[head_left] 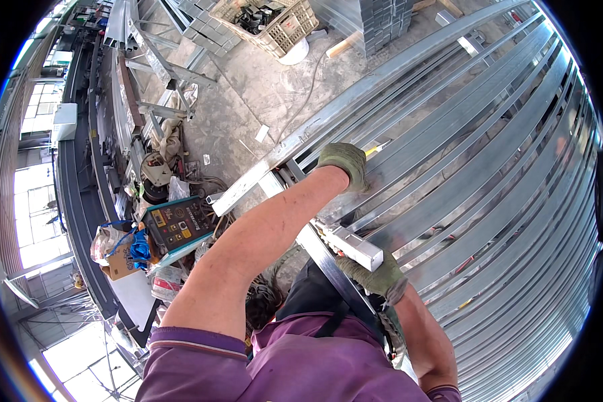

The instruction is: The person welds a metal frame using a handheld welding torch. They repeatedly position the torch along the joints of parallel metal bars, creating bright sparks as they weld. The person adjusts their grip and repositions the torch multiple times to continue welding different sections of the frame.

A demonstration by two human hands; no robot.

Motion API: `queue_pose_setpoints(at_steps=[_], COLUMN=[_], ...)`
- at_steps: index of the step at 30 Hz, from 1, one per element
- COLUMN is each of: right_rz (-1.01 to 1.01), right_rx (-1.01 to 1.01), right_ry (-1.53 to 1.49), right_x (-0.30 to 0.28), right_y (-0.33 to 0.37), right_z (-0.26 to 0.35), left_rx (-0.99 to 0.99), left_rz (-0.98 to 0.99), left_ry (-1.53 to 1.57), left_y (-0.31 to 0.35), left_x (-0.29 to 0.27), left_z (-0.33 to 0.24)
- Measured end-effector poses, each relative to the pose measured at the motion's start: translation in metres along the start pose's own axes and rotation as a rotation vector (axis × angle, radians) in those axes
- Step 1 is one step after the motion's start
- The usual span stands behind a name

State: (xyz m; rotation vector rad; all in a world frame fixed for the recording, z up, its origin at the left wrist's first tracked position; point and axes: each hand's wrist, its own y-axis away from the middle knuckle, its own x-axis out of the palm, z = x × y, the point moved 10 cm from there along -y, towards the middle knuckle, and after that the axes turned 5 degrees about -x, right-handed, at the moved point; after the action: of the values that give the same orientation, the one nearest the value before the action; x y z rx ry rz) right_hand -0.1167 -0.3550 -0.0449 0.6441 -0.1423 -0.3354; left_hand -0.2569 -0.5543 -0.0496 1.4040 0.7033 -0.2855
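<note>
My left hand [345, 164], in a green knit glove, is closed above the steel frame near its corner. Just past its fingers shows a thin yellow piece [375, 149]; whether the hand grips it I cannot tell. Close to my body, my gloved right hand [380, 273] is closed against a short silver box-section tube [358, 246], which lies over the frame's near rail [331, 268]. Its fingers are partly hidden beneath the tube. Long parallel metal strips [449, 161] stretch to the right from both hands.
A control box [179, 224] with knobs stands at the left among cables and bags. Beyond the frame's far rail [315, 127], a beige plastic crate [281, 33] holds dark parts. Stacked grey metal sections [385, 23] stand beside it. Metal trestles [157, 63] are at the upper left.
</note>
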Motion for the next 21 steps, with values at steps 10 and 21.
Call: queue_pose_setpoints(at_steps=[10,21], right_rz=[0.026,0.043], right_rx=[0.012,0.048], right_ry=[-0.025,-0.145], right_x=[-0.004,-0.001], right_y=[0.006,0.008], right_z=[0.020,0.020], left_rx=[-0.010,-0.003], left_rz=[0.009,0.033], left_ry=[0.001,-0.012], left_y=[-0.001,0.001], left_x=[0.002,0.001], left_z=[0.002,0.001])
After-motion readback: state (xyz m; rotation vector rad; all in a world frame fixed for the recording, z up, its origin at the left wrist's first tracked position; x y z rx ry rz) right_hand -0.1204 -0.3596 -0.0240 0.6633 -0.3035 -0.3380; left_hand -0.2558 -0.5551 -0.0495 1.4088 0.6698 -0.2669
